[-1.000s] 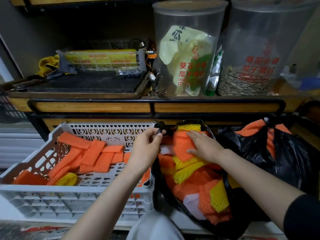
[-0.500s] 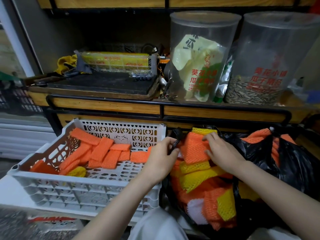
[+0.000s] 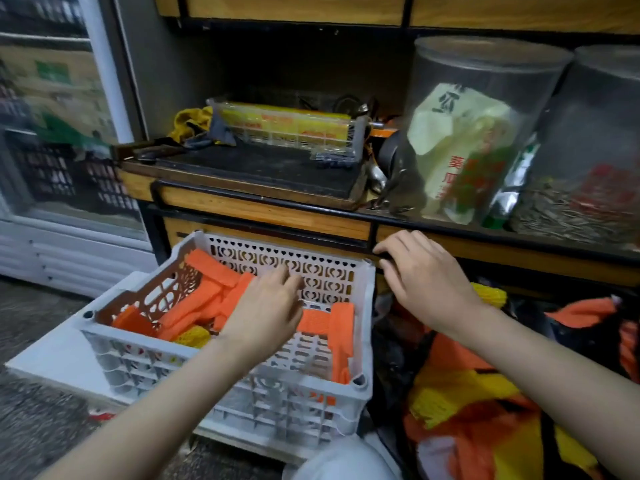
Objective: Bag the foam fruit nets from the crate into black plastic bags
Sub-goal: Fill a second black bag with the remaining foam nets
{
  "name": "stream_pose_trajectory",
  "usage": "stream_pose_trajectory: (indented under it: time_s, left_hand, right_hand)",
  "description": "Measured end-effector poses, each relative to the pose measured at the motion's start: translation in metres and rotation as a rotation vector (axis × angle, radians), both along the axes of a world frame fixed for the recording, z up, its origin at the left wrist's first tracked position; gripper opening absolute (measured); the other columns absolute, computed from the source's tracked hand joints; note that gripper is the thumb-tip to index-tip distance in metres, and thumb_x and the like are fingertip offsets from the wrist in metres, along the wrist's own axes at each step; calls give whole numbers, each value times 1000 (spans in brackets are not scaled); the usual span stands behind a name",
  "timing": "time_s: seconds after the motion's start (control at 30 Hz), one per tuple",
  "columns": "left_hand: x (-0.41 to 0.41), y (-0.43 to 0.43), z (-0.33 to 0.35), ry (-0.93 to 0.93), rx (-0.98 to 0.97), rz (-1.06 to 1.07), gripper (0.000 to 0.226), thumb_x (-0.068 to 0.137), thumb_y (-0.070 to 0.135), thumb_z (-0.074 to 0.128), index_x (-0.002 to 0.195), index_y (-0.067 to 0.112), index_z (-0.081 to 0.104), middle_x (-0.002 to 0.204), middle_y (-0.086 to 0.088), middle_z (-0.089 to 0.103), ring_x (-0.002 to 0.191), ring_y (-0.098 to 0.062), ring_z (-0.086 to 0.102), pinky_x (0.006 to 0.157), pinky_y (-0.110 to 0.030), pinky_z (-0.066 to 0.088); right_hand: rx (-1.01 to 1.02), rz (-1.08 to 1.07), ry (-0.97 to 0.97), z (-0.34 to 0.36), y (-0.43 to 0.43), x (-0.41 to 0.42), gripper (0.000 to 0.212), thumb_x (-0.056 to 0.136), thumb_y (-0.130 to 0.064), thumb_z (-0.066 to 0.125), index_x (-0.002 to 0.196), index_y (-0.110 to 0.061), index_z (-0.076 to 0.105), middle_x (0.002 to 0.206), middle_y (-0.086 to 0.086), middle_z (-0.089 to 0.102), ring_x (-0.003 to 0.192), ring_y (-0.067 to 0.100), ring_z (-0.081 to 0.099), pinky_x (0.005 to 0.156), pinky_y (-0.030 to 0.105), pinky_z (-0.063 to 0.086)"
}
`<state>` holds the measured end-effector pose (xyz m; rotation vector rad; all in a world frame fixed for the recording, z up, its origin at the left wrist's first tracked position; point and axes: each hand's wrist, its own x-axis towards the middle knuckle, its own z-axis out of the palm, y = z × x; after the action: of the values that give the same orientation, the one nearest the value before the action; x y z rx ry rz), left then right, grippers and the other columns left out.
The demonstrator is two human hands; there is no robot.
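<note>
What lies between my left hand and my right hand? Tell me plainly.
In the head view: an orange foam net leaning on the right wall of the crate, between the left hand and right hand.

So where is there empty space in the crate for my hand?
The bare grid floor of the crate is free at the near right, between the left hand and the orange net standing along the right wall. The left half is crowded with piled orange nets, and the black bag is stuffed full.

Left hand (image 3: 266,317) blurred; right hand (image 3: 426,282) grip unclear; black bag (image 3: 394,368) cropped at bottom edge.
</note>
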<state>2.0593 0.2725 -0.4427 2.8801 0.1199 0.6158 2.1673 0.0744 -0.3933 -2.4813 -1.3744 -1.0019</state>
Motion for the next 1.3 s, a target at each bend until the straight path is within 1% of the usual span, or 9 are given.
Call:
stream_pose_trajectory:
  time_s: [0.13,0.37,0.53,0.73,0.93,1.07,1.13,1.2,1.3]
  left_hand:
    - [0,61,-14,90,94,143,33,94,33,46,125,20,47,118,2,46,110,-17,42,95,-29,34]
    - [28,132,-65,255,28,268,43,93,39,46,132,21,40,128,-1,44,119,-20,42,101,-33,34]
    - [71,172,-101,389,-77,292,51,94,39,46,139,18,34,138,-5,40,127,-23,38,106,-37,33]
    - [121,206,-133,497,-316,330,62,91,32,57,140,9,28,141,-14,38,129,-30,39,108,-41,34]
    - [146,207,-154,685,-243,424,67,88,29,60,137,-3,26,137,-20,42,129,-35,37,105,-39,32]
    - [152,200,-161,692,-400,483,68,85,17,62,138,-2,23,132,-17,46,124,-33,45,104,-39,40]
    - [150,196,-160,698,-427,498,58,86,18,61,133,-1,35,131,-17,48,121,-32,48,102,-37,42]
    - [147,190,-154,669,-449,480,35,88,17,58,118,1,52,123,-15,55,113,-30,54,94,-32,47]
    - [142,180,-140,558,-575,421,18,91,14,55,106,3,54,98,-8,58,97,-26,57,80,-29,47]
  right_hand:
    - [-100,53,84,-19,64,7,20,88,-21,58,107,-15,59,100,-1,60,92,19,57,78,30,47]
    - [-225,43,407,-97,165,40,37,95,-22,48,130,-15,42,130,2,45,123,18,41,104,32,33]
    - [-296,-43,693,-156,207,75,47,94,-12,44,139,-10,32,141,9,35,133,23,31,108,35,28]
    - [-342,-80,829,-216,235,114,54,95,-16,46,143,-10,23,148,9,29,135,24,29,110,35,28]
    - [-313,-137,889,-248,247,128,57,92,-22,54,143,-15,28,141,7,35,130,24,34,110,36,29]
    - [-311,-165,852,-246,246,129,41,94,-18,51,134,-13,40,133,6,45,123,24,41,105,35,34]
    - [-320,-146,866,-244,240,128,30,94,-14,49,124,-11,48,125,9,51,115,25,48,99,37,41]
    - [-307,-120,907,-239,232,125,18,94,-16,49,111,-10,55,113,10,57,101,25,55,88,39,46]
    - [-243,-111,947,-227,218,118,12,94,-14,47,97,-10,58,97,9,59,84,24,58,76,39,50]
